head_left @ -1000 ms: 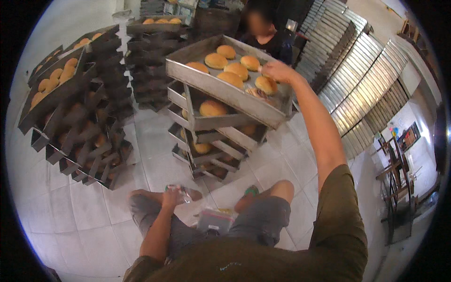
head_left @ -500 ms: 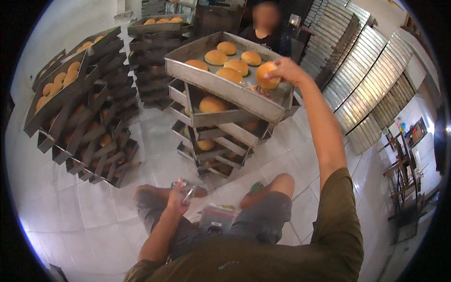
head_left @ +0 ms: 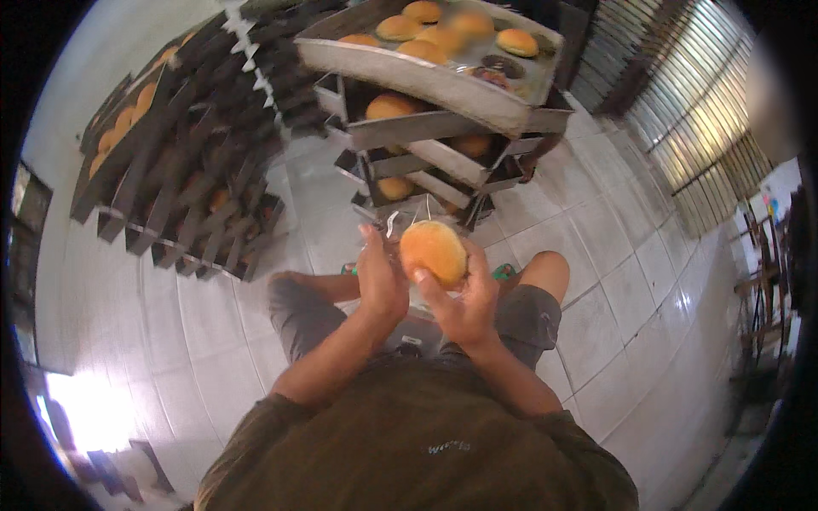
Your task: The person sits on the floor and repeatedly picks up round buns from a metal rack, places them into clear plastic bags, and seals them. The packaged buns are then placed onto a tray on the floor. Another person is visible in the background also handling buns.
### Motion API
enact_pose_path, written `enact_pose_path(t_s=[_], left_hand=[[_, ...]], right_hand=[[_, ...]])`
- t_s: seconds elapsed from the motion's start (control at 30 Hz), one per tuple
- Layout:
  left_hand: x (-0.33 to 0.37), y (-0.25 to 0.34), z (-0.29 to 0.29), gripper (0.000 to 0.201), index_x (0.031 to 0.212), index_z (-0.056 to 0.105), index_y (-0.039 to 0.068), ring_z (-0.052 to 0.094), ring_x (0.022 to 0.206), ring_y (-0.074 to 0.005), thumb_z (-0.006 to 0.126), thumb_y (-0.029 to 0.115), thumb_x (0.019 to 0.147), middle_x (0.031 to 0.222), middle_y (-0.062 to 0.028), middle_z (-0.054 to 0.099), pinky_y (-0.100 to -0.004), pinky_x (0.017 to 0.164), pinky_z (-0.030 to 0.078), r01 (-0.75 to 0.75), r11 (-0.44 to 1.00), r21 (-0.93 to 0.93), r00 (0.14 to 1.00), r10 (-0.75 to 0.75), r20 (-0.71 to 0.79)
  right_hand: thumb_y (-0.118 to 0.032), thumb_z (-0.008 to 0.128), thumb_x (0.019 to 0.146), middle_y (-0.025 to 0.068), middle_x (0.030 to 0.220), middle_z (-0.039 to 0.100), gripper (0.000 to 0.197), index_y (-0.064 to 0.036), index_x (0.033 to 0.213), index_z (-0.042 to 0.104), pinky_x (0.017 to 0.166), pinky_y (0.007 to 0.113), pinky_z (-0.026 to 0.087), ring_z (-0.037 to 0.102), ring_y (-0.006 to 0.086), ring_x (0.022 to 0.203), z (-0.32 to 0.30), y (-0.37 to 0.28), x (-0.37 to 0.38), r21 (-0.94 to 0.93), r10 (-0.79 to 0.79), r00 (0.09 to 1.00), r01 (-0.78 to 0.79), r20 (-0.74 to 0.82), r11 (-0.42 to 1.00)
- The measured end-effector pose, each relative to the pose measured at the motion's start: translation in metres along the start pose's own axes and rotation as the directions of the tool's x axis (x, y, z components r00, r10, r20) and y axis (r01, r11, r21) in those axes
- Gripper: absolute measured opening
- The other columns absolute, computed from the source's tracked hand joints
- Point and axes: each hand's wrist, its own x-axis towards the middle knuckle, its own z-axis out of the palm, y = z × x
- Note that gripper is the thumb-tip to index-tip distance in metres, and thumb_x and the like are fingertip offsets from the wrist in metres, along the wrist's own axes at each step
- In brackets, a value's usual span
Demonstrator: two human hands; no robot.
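Observation:
A round golden bun (head_left: 433, 253) is in my right hand (head_left: 467, 298), which grips it by its lower right side, thumb across the front. Facing it from the left, my left hand (head_left: 382, 277) pinches a thin clear plastic bag (head_left: 392, 226). The bag's edges show only faintly beside the bun, so I cannot tell whether the bun is inside it. Beyond my hands, a metal tray (head_left: 409, 72) tops a crisscross stack, with several buns (head_left: 518, 43) and a small dark, reddish item (head_left: 490, 75) in it.
More stacked trays (head_left: 162, 183) with buns stand at the left. A clear package (head_left: 413, 328) lies between my legs on the tiled floor (head_left: 588, 255). Corrugated metal sheets (head_left: 699, 111) lean at the right, near wooden furniture (head_left: 763, 272). Another person's hand (head_left: 537, 157) shows beside the tray stack.
My right hand has lifted a bun off the top tray and brought it down to my left hand. The left hand has risen with the plastic bag. My view has tipped downward.

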Motion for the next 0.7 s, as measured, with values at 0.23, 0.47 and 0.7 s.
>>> enact_pose_path(t_s=[0.23,0.47,0.7], left_hand=[[-0.029,-0.021,0.011,0.041,0.120,0.058,-0.001,0.067,0.103,-0.0207,0.078,0.018,0.090,0.113,-0.0123,0.067,-0.0328,0.091,0.055,-0.347,0.910,0.228,0.880,0.232,0.414],[-0.051,-0.024,0.005,0.046,0.122,0.061,-0.002,0.066,0.107,-0.0164,0.081,0.002,0.081,0.117,-0.0087,0.068,-0.0343,0.094,0.053,-0.130,0.794,0.594,0.878,-0.186,0.441],[-0.055,0.003,-0.053,0.081,0.152,0.037,0.004,0.048,0.135,-0.0268,0.064,0.053,0.093,0.149,-0.0146,0.047,-0.0421,0.112,0.039,0.197,0.927,0.319,0.924,-0.284,0.257]], right_hand=[[-0.016,0.076,0.089,0.0104,0.111,0.069,0.041,0.0047,0.123,0.062,0.074,0.030,0.059,0.070,0.0162,0.091,-0.067,0.011,0.004,0.397,0.467,0.871,-0.486,0.151,0.778],[-0.008,0.069,0.092,0.0116,0.118,0.069,0.042,0.0072,0.130,0.058,0.091,0.033,0.056,0.069,0.0199,0.103,-0.076,0.012,-0.016,0.796,0.285,0.882,-0.464,0.374,0.390],[-0.006,0.065,0.094,0.0136,0.125,0.067,0.040,0.0074,0.131,0.060,0.097,0.039,0.054,0.068,0.0245,0.109,-0.058,0.021,-0.024,0.497,0.304,0.951,-0.292,0.060,0.817]])
